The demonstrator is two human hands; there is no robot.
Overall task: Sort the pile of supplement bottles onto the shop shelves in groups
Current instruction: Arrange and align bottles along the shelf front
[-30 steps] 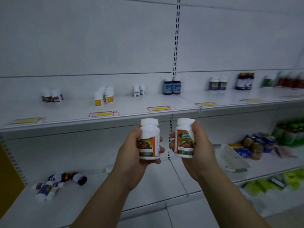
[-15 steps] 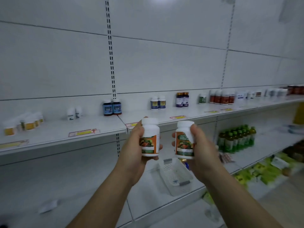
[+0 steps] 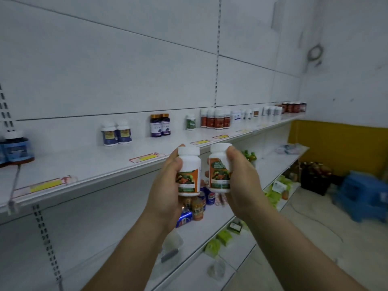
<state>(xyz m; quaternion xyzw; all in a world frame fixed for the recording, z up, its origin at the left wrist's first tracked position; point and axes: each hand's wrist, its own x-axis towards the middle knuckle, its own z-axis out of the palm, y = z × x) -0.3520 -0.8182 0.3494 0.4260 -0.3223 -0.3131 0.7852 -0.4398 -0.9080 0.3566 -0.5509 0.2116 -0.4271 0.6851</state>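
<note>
Left hand (image 3: 168, 185) gripping white bottle (image 3: 190, 175) upright, fingers curling round its side. Right hand (image 3: 241, 181) gripping matching bottle (image 3: 219, 171), thumb pressing near cap. Both bottles sitting side by side, just apart, before shelf (image 3: 105, 162) edge. Beyond, groups standing along shelf: blue pair (image 3: 116, 133), purple pair (image 3: 160, 124), green bottle (image 3: 191, 122), red cluster (image 3: 216, 118) farther right.

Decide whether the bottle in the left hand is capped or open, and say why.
Capped. The left hand holds the white supplement bottle upright, and its white cap sits on top.
</note>
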